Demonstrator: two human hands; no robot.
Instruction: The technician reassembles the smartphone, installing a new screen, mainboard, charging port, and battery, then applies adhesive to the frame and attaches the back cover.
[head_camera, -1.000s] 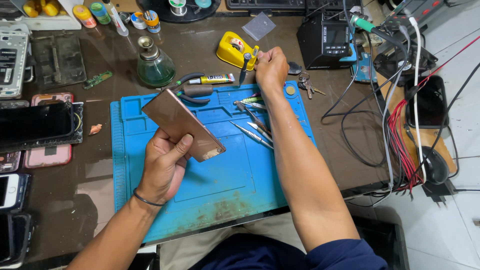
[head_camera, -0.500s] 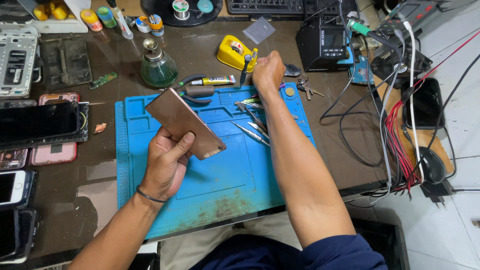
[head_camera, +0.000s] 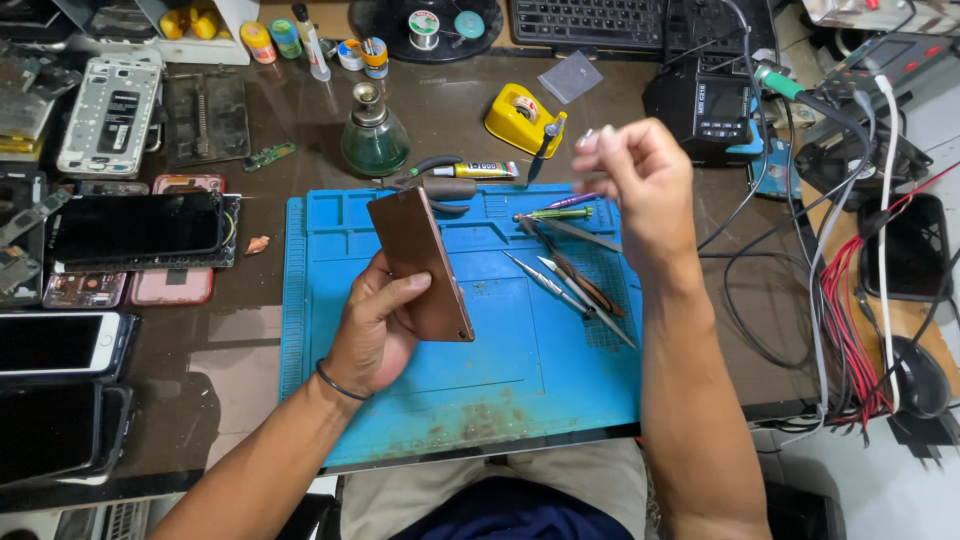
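Note:
My left hand (head_camera: 372, 332) grips a copper-coloured phone (head_camera: 420, 265) by its lower edge and holds it tilted above the blue work mat (head_camera: 520, 380). My right hand (head_camera: 640, 180) is raised over the mat's far right corner, thumb and fingertips pinched on a small pale piece (head_camera: 587, 134) that is too small to identify. Just left of that hand stands a yellow tape dispenser (head_camera: 518, 118). Tweezers and thin metal tools (head_camera: 565, 280) lie on the mat under my right forearm.
A green glass bottle (head_camera: 373, 140), a glue tube (head_camera: 480, 170) and pliers sit behind the mat. Several phones and screens (head_camera: 135, 228) cover the left side. A black station (head_camera: 710, 105) and tangled cables (head_camera: 850, 300) fill the right; a keyboard (head_camera: 620, 20) lies at the back.
My right hand has lifted off the yellow tape dispenser and drawn back to the right with its fingers pinched. The left hand still holds the phone in the same place.

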